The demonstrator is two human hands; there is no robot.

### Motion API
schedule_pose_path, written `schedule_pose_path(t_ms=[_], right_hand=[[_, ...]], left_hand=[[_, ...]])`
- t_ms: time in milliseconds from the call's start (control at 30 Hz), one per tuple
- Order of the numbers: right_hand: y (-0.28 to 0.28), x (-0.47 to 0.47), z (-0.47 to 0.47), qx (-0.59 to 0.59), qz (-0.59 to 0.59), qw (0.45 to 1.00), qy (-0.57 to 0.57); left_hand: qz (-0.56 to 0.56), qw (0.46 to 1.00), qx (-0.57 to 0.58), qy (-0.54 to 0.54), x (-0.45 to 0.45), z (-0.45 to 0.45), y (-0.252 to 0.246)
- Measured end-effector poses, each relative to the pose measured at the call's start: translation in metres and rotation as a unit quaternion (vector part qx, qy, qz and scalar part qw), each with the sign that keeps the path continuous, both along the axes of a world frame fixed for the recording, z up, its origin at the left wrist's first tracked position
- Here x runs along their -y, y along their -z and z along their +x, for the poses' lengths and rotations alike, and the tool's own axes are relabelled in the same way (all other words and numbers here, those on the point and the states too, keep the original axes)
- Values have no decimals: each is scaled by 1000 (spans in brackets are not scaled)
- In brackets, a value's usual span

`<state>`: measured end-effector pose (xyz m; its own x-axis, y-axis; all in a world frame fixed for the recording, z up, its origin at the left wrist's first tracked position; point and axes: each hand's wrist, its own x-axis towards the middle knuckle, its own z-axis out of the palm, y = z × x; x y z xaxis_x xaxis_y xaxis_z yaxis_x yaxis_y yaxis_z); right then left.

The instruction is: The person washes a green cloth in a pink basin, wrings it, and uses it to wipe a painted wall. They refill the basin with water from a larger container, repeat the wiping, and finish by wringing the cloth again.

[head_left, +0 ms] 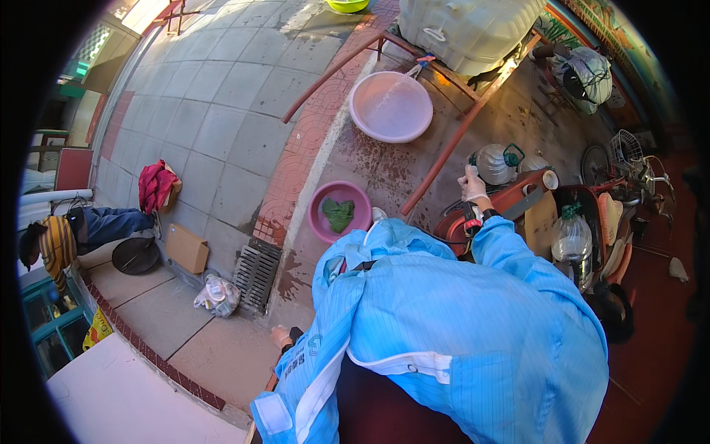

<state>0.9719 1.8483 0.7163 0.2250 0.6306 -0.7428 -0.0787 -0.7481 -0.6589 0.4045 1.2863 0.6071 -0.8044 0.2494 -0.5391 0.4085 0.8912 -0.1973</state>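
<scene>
My right hand [474, 187] is raised beside a clear plastic water jug [495, 165] with a green cap and handle. Its fingers look curled; whether they touch the jug is unclear. Low on my left side, my left hand [281, 336] shows only partly past the blue sleeve, near the paving, and its grip is hidden. Ahead of me a mauve plastic basin [363, 206] holds a dark green cloth or leafy piece [338, 215]. Farther off, water runs from an orange-handled tap [426, 60] into a pale pink basin [391, 136].
A large translucent tank [466, 33] rests on a red metal frame [444, 162]. At right are another water jug [571, 241] and a bicycle [627, 177]. Leftward lie a drain grate [257, 276], a bag of rubbish [218, 297], a cardboard box [187, 248] and a bending person [58, 238].
</scene>
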Motion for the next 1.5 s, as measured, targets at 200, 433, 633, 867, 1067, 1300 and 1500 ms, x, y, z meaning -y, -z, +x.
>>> schedule_pose_path(t_ms=[200,433,633,867,1067,1300,1500], right_hand=[[2,7,-3,-53,-28,998,21],[1,-12,-22,9,-10,993,-121],[-39,-15,-70,-17,3,974,-225],[-47,-3,-94,98,87,961,-244],[-78,0,-105,-97,94,980,-147],[-110,-22,-137,-233,107,962,-93],[-118,-23,-148,-258,90,957,-96]], left_hand=[[49,994,50,-86,-2,-7,-12],[380,859,73,-336,-74,19,-59],[285,917,98,-260,-122,16,-100],[147,906,96,-384,-97,27,-97],[57,919,70,-383,-54,26,-29],[239,901,-8,-362,-53,3,-25],[195,920,-45,-336,-55,-2,-39]])
